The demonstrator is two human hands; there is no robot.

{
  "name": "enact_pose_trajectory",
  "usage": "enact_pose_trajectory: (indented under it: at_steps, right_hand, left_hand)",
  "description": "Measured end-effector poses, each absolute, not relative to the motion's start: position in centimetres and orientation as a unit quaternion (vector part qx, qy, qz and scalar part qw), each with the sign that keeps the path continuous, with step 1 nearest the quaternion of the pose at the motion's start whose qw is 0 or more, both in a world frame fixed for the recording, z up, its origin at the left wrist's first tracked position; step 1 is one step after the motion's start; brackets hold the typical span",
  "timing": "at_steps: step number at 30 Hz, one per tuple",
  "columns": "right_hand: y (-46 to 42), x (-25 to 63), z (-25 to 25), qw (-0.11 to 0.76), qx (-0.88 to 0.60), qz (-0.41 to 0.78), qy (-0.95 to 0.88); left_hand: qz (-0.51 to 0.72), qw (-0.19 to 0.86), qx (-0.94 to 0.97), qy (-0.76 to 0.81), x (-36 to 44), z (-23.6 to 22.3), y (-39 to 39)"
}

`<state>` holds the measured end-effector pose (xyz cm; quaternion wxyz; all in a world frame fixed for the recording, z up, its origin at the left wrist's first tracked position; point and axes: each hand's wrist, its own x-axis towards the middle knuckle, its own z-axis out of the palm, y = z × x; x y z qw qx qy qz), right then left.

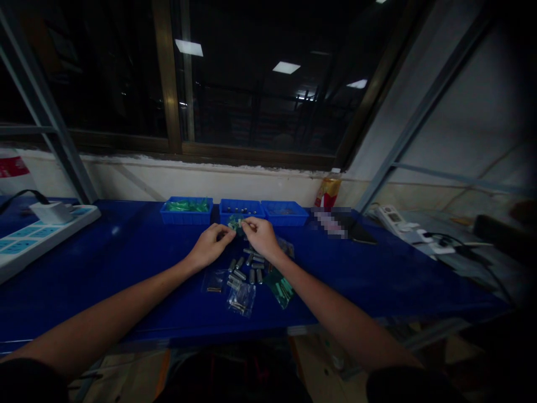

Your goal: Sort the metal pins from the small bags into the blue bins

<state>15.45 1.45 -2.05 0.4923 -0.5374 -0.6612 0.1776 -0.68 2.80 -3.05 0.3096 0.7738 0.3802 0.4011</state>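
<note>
Positions reckoned from the middle blue bin (226,216) on your worktop (335,268).

- Clear bag (241,302), holding slim metal pieces: nearest you, well in front of the bin. A smaller clear bag (215,281) lay in front and left of it; a green bag (282,290) with pale strips, in front and right.
- Metal cylinders (252,276), about a dozen: loose in front of the bin, some upright-looking, others askew.
- Your right hand (260,234): fingers narrowed on a green packet (235,223), just in front of the bin.
- Your left hand (212,244): fingertips at the packet's left edge; whether they gripped, you could not have told.
- Left blue bin (187,217), with green plastic, and right blue bin (289,220): one either side of the middle bin, which held small shiny parts.
- Red-and-gold package (328,191): beyond the right bin.

Progress, as judged: your work stood partway; some pieces lay bagged, the cylinders unbagged, the packet in hand unsettled.

Obscured: the packet's contents, partly behind your fingers; a further bag under your right wrist; the right bin's contents, too dim to name.
</note>
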Motion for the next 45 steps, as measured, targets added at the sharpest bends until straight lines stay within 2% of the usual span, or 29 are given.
enact_pose_trajectory:
  at_steps: [3, 5, 9, 14, 18, 24, 29, 32, 37, 39, 45]
  right_hand:
    - [1.2, 15.4, -1.9, 0.486, -0.523, 0.138, -0.687]
    - [1.1, 15.3, -1.8, 0.475, -0.505, 0.104, -0.714]
    - [1.0, 15.3, -1.6, 0.451, -0.481, 0.049, -0.751]
    - [1.0, 15.7, -1.4, 0.427, -0.5, 0.046, -0.752]
    - [1.1, 15.9, -1.3, 0.416, -0.543, 0.145, -0.715]
    - [1.6, 16.1, -1.4, 0.444, -0.543, 0.259, -0.664]
    - [1.9, 16.0, -1.7, 0.458, -0.528, 0.225, -0.678]
    - [1.7, 15.9, -1.7, 0.471, -0.522, 0.197, -0.683]
    - [1.0, 15.7, -1.1, 0.455, -0.474, 0.089, -0.748]
    - [0.7, 15.6, -0.9, 0.444, -0.439, 0.049, -0.779]
    - [0.4, 15.4, -1.0, 0.45, -0.419, 0.02, -0.788]
  left_hand:
    - [0.402, 0.495, 0.65, 0.415, -0.8, -2.9, 3.3]
    - [0.396, 0.582, 0.577, 0.414, -1.1, -2.7, 3.8]
    - [0.396, 0.621, 0.546, 0.4, -1.4, -2.4, 4.2]
    - [0.445, 0.562, 0.581, 0.386, -1.2, -3.0, 4.1]
    - [0.48, 0.489, 0.624, 0.376, -1.1, -3.2, 3.8]
    - [0.44, 0.192, 0.821, 0.308, -1.2, -2.2, 2.4]
    - [0.399, 0.167, 0.856, 0.284, -1.1, -2.3, 2.2]
    - [0.396, 0.231, 0.832, 0.314, -0.9, -2.6, 2.5]
    - [0.417, 0.542, 0.61, 0.401, -1.1, -2.4, 3.5]
    - [0.42, 0.613, 0.539, 0.397, -1.3, -2.2, 3.8]
    - [0.419, 0.609, 0.552, 0.387, -1.5, -2.4, 4.1]
